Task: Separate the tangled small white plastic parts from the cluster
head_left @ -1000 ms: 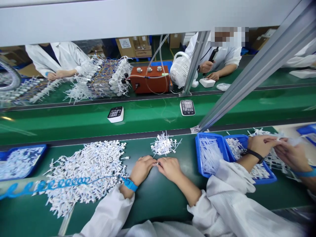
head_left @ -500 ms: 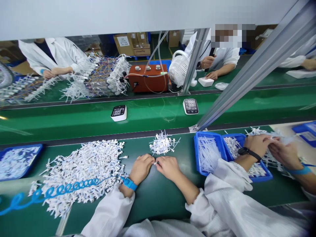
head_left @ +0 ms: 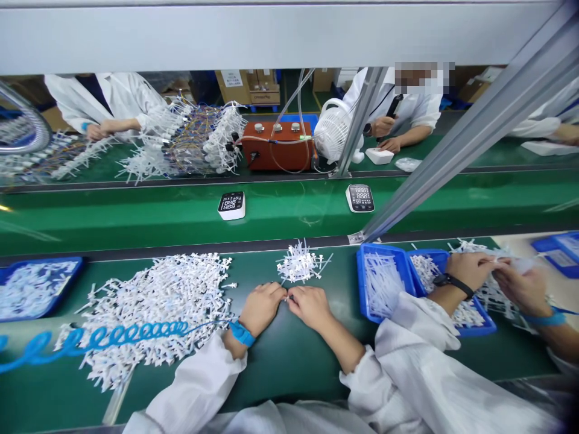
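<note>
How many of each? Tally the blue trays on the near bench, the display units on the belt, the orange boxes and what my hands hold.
Blue trays: 4
Display units: 2
Orange box: 1
Small white part, in the grip of left hand and right hand: 1
Total: 8

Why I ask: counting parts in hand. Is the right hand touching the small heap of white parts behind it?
Apart. The head view shows bare green mat between the right hand and the small heap; its fingertips meet the left hand instead.
</note>
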